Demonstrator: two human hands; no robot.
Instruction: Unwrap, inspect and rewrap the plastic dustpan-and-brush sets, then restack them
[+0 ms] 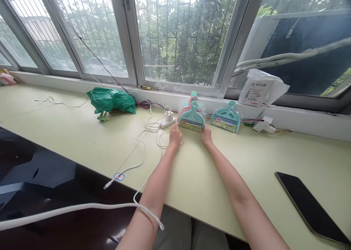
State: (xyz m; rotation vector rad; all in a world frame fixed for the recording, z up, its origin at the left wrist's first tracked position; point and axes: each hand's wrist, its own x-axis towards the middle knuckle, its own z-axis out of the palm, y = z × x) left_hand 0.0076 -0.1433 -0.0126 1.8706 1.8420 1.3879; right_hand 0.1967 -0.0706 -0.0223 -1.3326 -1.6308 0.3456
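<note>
A row of mini dustpan and brush sets [191, 115] in clear wrapping stands upright near the window sill, the front one turquoise, with pink and green ones behind it. My left hand [175, 136] is closed at the front set's lower left corner. At its lower right corner, my right hand [206, 136] is closed too. Both hands' fingertips are partly hidden by the packs. Another turquoise dustpan and brush set [226, 119] leans against the sill, apart to the right.
White cables [144, 151] run from a charger [168, 115] on a power strip [168, 122] and pass over my left forearm. A green plastic bag [111, 101] lies to the left. A phone [309, 206] is at right; a white package [256, 89] rests on the sill.
</note>
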